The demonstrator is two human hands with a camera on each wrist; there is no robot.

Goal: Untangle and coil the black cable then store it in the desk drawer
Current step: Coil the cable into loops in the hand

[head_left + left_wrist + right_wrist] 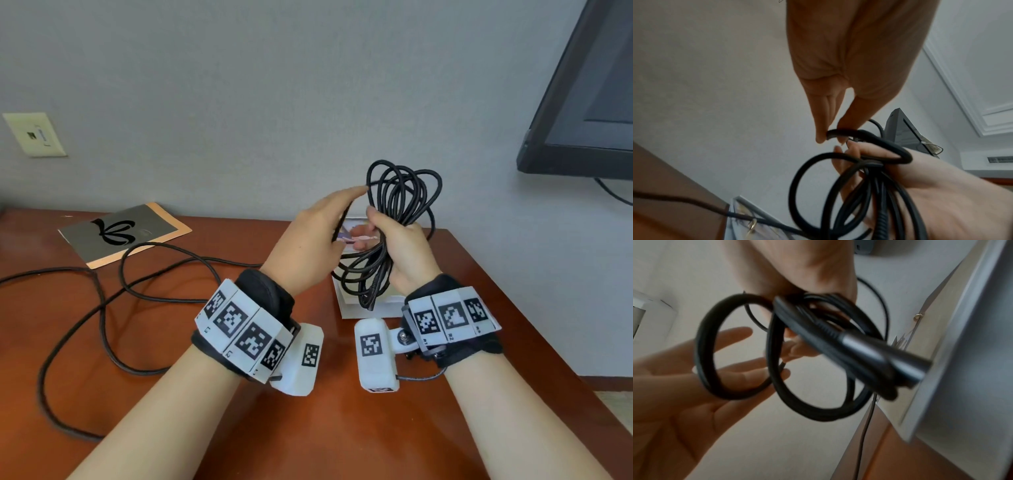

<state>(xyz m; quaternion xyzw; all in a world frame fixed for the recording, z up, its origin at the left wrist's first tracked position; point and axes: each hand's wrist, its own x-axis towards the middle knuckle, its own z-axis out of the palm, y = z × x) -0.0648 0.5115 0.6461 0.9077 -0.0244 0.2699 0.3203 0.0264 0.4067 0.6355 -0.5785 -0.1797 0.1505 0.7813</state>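
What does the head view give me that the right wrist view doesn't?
Head only: uncoiled cable trailing over the desk, a folder, a monitor.
Right wrist only: the cable's plug close up, jutting from the bundle.
Both: right hand gripping the coil, left hand at its loops.

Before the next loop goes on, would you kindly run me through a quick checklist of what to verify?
1. Right hand grips coiled black cable: ok.
2. Left hand pinches a strand at the fingertips: ok.
3. Loops even: not ok, they splay.
4. Metal plug tucked in: not ok, it sticks out.
5. Slack cable on the reddish wooden desk free of knots: cannot tell.
6. Drawer open: cannot tell, out of view.
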